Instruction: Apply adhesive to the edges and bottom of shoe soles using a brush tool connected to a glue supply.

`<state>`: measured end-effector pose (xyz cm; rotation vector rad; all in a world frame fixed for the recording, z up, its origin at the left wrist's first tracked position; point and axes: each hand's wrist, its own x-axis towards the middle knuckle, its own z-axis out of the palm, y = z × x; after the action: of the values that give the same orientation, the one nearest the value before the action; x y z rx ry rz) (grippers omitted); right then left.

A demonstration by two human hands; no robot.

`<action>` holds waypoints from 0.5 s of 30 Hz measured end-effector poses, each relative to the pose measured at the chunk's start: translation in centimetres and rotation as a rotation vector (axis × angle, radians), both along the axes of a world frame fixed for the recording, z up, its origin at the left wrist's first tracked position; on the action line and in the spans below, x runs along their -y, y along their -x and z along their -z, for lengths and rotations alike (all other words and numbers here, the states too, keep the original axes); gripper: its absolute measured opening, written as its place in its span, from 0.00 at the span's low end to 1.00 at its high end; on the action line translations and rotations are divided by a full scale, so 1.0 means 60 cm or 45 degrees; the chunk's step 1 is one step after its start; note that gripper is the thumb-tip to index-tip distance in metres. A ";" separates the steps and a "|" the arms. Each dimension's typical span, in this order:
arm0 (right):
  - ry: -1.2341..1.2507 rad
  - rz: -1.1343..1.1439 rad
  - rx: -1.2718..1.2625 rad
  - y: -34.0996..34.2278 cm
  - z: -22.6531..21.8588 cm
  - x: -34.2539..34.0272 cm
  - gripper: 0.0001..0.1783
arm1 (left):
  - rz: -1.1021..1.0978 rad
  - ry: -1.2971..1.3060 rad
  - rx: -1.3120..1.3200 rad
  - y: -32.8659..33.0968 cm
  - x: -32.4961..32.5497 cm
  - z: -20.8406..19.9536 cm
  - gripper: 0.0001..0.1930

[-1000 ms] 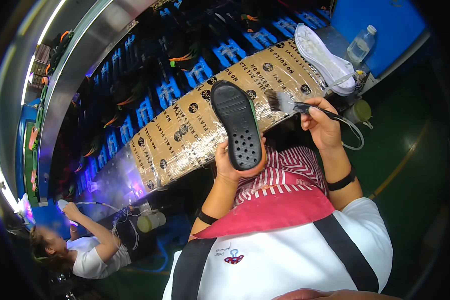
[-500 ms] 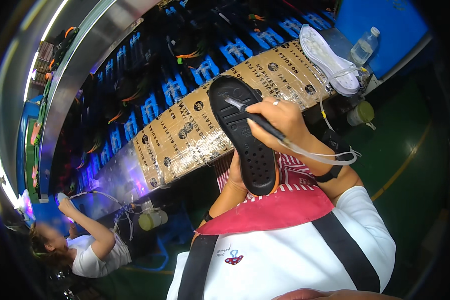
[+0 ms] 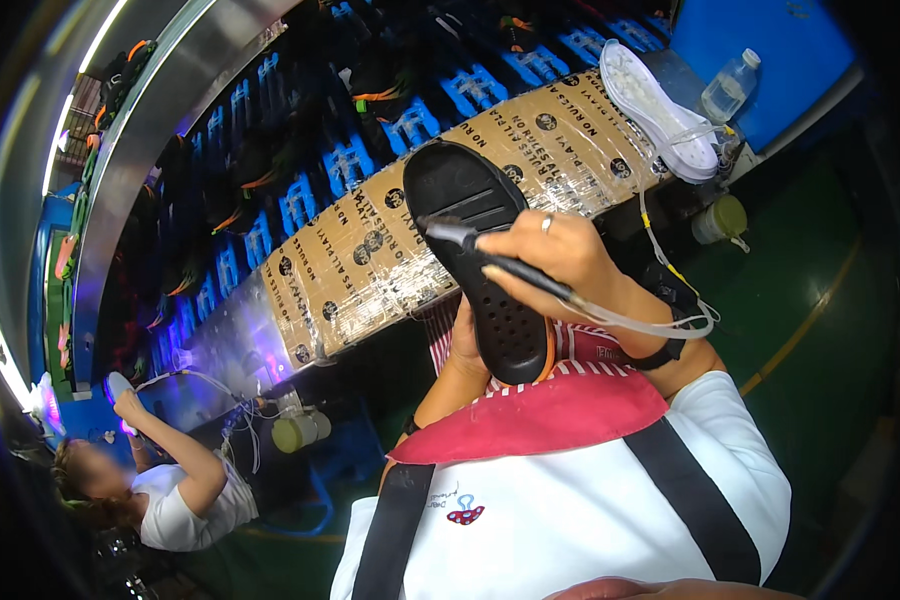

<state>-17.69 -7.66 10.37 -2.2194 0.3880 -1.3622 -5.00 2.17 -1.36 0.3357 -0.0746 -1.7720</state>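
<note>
A black shoe sole [image 3: 475,255] with small holes stands tilted in front of my chest. My left hand [image 3: 466,345] grips it from behind at its lower end. Across the sole lies a thin black brush [image 3: 490,255] with a pale cord trailing off its handle, and my right hand [image 3: 560,260] is closed on that brush. The brush tip touches the upper half of the sole.
A cardboard-covered bench edge [image 3: 370,270] runs behind the sole, with a white sole [image 3: 655,110] and a clear bottle [image 3: 728,88] at its right end. Blue trays with dark shoes [image 3: 370,110] lie beyond. A person in a white shirt [image 3: 175,490] works at lower left.
My right hand came left from the bench with the brush and laid it on the sole. The sole has tipped and come closer to me.
</note>
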 end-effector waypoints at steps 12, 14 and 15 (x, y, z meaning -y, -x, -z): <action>-0.062 0.070 -0.031 0.003 0.019 -0.022 0.11 | -0.058 0.163 -0.098 0.002 0.000 -0.004 0.28; -0.018 0.032 -0.200 0.002 0.023 -0.029 0.11 | -0.003 0.131 -0.222 -0.003 -0.001 -0.003 0.28; 0.002 -0.013 -0.260 0.000 0.025 -0.041 0.11 | 0.028 0.147 -0.318 -0.009 -0.005 0.005 0.29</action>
<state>-17.68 -5.20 8.90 -2.3668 0.4469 -1.1338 -4.47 2.45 -1.64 0.0293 -0.0019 -1.8096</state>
